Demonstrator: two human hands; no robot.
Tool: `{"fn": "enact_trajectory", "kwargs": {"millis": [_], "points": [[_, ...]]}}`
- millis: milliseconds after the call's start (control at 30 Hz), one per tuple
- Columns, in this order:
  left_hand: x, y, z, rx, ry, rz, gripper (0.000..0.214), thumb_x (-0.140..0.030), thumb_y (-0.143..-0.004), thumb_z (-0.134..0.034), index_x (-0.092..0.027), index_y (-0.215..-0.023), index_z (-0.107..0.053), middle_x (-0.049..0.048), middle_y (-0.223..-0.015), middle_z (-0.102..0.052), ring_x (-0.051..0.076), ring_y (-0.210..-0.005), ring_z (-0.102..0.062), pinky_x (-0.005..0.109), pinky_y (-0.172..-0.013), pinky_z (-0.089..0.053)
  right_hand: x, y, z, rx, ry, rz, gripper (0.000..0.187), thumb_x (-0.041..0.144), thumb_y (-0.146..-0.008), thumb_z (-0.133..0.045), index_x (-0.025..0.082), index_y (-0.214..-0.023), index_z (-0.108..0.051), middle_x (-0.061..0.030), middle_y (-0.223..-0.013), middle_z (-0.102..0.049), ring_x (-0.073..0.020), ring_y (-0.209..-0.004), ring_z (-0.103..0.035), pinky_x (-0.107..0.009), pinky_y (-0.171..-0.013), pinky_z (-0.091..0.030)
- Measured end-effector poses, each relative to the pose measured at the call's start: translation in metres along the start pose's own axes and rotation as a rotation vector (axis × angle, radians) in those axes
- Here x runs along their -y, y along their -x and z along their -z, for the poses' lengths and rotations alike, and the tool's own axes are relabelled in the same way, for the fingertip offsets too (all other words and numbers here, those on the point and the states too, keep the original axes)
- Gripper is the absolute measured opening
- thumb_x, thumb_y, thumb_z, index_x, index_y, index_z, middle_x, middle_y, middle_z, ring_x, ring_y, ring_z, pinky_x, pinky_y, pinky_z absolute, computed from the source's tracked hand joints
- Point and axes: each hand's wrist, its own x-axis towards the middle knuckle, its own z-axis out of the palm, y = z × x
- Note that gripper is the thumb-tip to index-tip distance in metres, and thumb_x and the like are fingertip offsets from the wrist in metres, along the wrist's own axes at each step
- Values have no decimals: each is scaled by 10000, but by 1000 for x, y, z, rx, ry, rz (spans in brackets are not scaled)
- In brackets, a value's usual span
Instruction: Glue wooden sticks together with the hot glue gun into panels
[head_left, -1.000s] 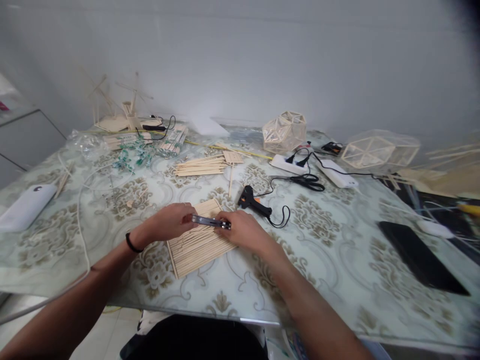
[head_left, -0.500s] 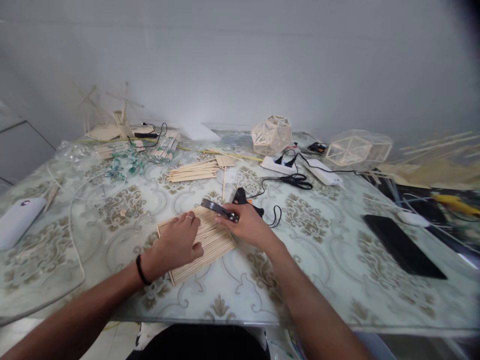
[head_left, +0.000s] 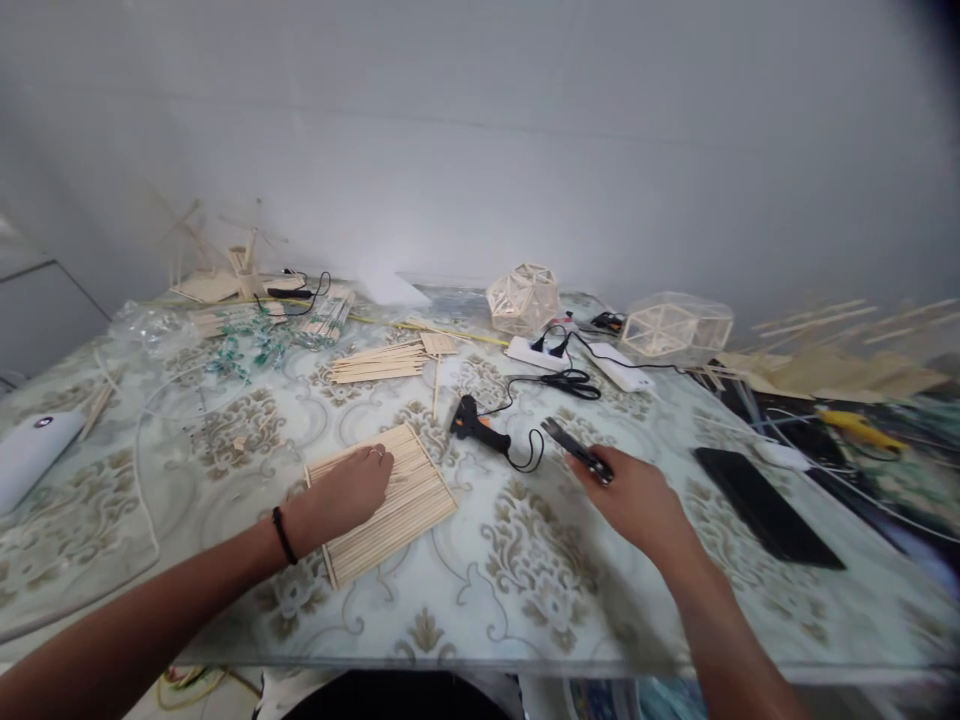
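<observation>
A flat panel of thin wooden sticks (head_left: 405, 500) lies at an angle on the table, with a crosswise strip along each short side. On top of its left part rests my left hand (head_left: 352, 490), fingers curled under and closed; whatever they hold is hidden. Off to the right, my right hand (head_left: 637, 500) grips a dark metal clipper (head_left: 574, 447), its jaws pointing up and left, away from the panel. Between the panel and that hand lies a black glue gun (head_left: 480, 425) with a cord.
Loose wooden sticks (head_left: 379, 362) and a white power strip (head_left: 536, 352) lie behind the panel. Black scissors (head_left: 574, 384) are near the strip. Wooden lattice models (head_left: 525, 298) stand at the back. A black phone (head_left: 765, 505) is at right; a white cable (head_left: 146, 480) runs along the left.
My right hand has moved right with the clipper, from over the panel to beyond the glue gun, uncovering the panel's right side. My left hand stays on the panel, its fingers more curled.
</observation>
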Motion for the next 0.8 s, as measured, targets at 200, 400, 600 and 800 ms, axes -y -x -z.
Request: {"fn": "enact_trajectory", "kwargs": {"millis": [200,400,600,800], "points": [[13,7,12,-142,136,139,276,-48,-958,-428,-157,-1173,-562,70,-899,-726,225,-792,-710,296,-685,-508,-61,-2,-35,-56,237,-182,460,505,-1010,-488,108,-1102,-703,-214,-1046,-735,-391,-974,-695,-416,-718,-471],[11,-16,41,-638,1009,406,411,-468,-949,-601,-236,-685,-387,-76,-538,-394,110,-475,-390,233,-495,-324,-67,0,-62,-245,246,-145,629,590,-937,-582,86,-1309,-640,-253,-1285,-658,-462,-1134,-595,-531,-894,-480],[-3,-28,20,-451,1313,323,555,-486,-789,-781,-221,-605,-329,-87,-572,-298,84,-529,-283,234,-511,-235,-84,-7,-75,-433,72,-3,705,660,-957,-398,66,-1227,-665,-255,-1190,-684,-429,-1099,-610,-557,-975,-464],[3,-24,11,-260,1183,273,480,-541,-792,-746,-202,-643,-442,-71,-609,-374,100,-572,-333,233,-523,-268,-15,3,-32,-569,-323,170,446,527,-994,-446,161,-1061,-692,-184,-1069,-691,-350,-1085,-617,-522,-1016,-456]]}}
